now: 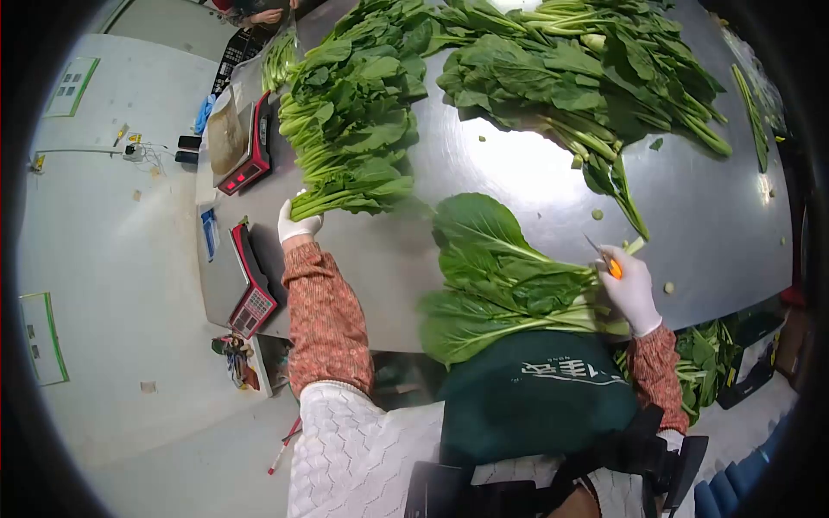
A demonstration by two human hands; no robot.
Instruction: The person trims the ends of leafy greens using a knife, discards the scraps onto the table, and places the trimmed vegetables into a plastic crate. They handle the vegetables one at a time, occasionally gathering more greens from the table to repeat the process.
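Note:
My left hand (299, 222), in a white glove, is closed on the stem ends of a bunch of leafy greens (354, 188) at the near end of a long row of bunches. My right hand (633, 289), also gloved, is closed around a small knife (615, 268) with an orange handle, its blade pointing up and left. Just left of that hand, more large-leaf greens (505, 281) lie at the table's near edge, against the dark green apron. Whether the right fingers also touch their stems is unclear. Small cut stem pieces (597, 214) are scattered on the metal table.
A large pile of greens (561, 78) covers the far side of the metal table (389, 276). Two red scales (252, 298) stand at the left, one bearing a container (225, 138). Another person's hands (266, 16) show at the top left. More greens (704, 354) sit below the right edge.

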